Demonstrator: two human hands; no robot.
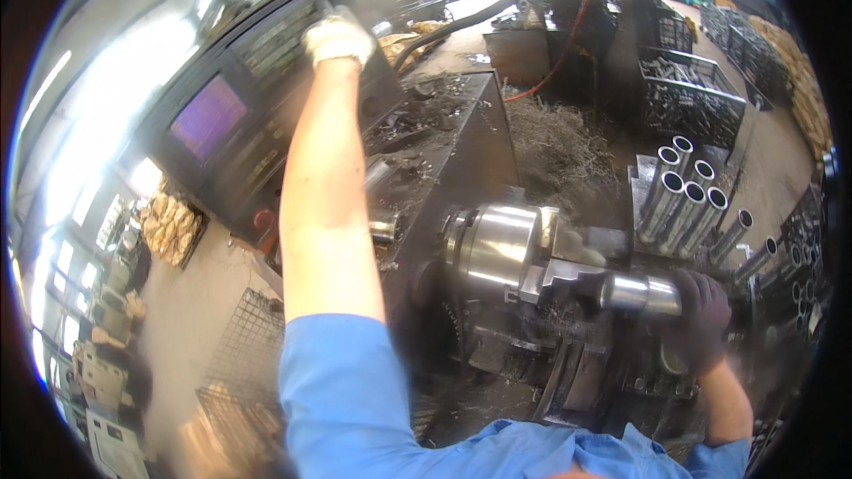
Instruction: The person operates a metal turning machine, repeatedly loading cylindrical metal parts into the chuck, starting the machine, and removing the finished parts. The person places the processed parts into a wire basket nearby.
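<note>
My left hand (338, 38), in a white work glove, reaches to the upper part of a CNC lathe's control panel (266, 46). The fingertips are blurred, so I cannot tell whether they touch it. Lower on that panel glows a purplish screen (209, 118). My right hand (702, 319), in a dark glove, grips the right end of a shiny metal cylinder (640, 294). The cylinder lies roughly level, to the right of the lathe chuck (500, 245) and its stepped jaw (556, 274). Whether jaw and cylinder touch is unclear.
Several steel tubes (692, 193) stand upright beyond the chuck. Curled metal shavings (559, 140) are heaped behind the lathe's metal housing (476, 133). A metal bin (692, 106) of parts stands farther back. Below the chuck run machine slideways (566, 372). At left is a wire basket (243, 339).
</note>
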